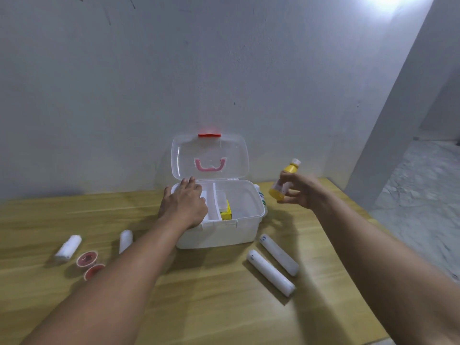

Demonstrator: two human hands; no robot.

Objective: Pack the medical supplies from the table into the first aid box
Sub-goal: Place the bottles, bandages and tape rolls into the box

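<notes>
A white first aid box [224,235] stands open on the wooden table, its clear lid [210,158] upright against the wall. A white inner tray [211,207] fills its left half, and a yellow packet [226,213] lies beside the tray. My left hand [184,205] rests palm down on the box's left rim and tray. To the right of the box and above the table, my right hand [302,190] holds a yellow bottle [285,184] with a white cap. Two long white rolls [270,276] [279,254] lie in front of the box on the right.
Left of the box lie two short white rolls [68,247] [125,241] and two small round red-lidded tubs [87,258] [94,271]. A white bottle [262,199] stands half hidden behind the box's right side. The wall is close behind; the table's right edge drops to a grey floor.
</notes>
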